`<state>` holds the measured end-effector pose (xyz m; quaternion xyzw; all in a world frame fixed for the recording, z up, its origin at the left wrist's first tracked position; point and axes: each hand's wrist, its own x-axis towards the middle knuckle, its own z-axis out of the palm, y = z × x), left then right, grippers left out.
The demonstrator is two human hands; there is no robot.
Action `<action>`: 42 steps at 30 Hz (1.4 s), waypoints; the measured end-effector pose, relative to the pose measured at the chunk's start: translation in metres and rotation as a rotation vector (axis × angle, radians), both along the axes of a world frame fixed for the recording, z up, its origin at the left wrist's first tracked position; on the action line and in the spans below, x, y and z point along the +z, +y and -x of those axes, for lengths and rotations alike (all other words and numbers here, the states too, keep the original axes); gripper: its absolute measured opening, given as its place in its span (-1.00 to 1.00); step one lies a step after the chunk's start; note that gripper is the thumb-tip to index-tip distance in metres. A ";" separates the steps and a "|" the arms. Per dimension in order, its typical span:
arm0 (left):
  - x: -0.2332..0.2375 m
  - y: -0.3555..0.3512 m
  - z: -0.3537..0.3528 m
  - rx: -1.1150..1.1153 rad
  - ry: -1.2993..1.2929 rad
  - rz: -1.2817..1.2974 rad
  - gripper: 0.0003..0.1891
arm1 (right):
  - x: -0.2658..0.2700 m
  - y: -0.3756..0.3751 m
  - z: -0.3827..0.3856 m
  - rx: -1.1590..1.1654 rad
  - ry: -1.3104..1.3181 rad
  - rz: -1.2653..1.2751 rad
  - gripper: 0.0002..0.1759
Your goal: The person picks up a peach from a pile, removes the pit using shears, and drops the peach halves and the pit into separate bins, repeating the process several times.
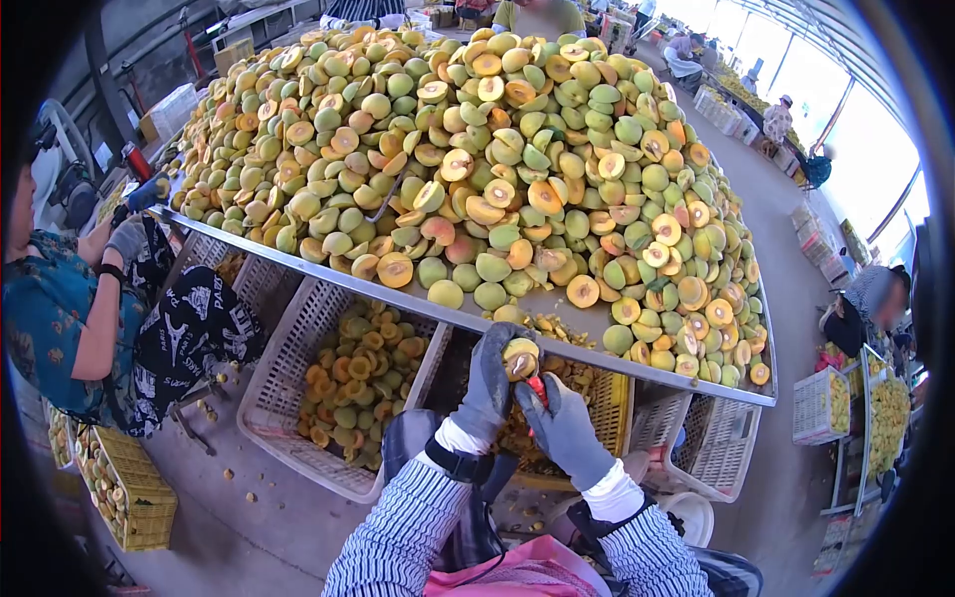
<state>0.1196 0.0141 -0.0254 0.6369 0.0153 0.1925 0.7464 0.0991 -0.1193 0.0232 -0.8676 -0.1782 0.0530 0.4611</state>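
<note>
My left hand, in a grey glove, is closed around a peach half just in front of the metal table's edge. My right hand, gloved the same way, grips a small red-handled tool. The tool's working end meets the fruit, and its exact shape is hidden. Beyond both hands, a large heap of cut peaches covers the metal table. Many halves lie with the cut face up, some showing a pit or hollow. A yellow crate holding scraps stands below my hands.
A white crate of peach halves sits under the table edge at left. Another white crate and a white bucket stand at right. A co-worker sits at left, near a yellow crate. Other people work farther back.
</note>
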 end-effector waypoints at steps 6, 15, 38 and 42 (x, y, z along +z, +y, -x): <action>0.019 0.001 0.004 0.049 -0.017 0.055 -0.76 | 0.007 0.003 0.001 0.105 0.331 -0.285 -0.66; 0.029 0.000 0.008 0.010 -0.144 -0.121 -0.75 | 0.009 -0.034 -0.005 0.392 1.429 -0.843 -0.46; 0.013 -0.035 -0.006 -0.276 0.206 0.690 -0.68 | 0.014 -0.064 -0.011 0.284 1.017 -0.322 -0.43; 0.034 -0.028 -0.003 -0.528 0.232 0.488 -0.65 | 0.006 -0.069 -0.008 0.320 1.324 -0.631 -0.49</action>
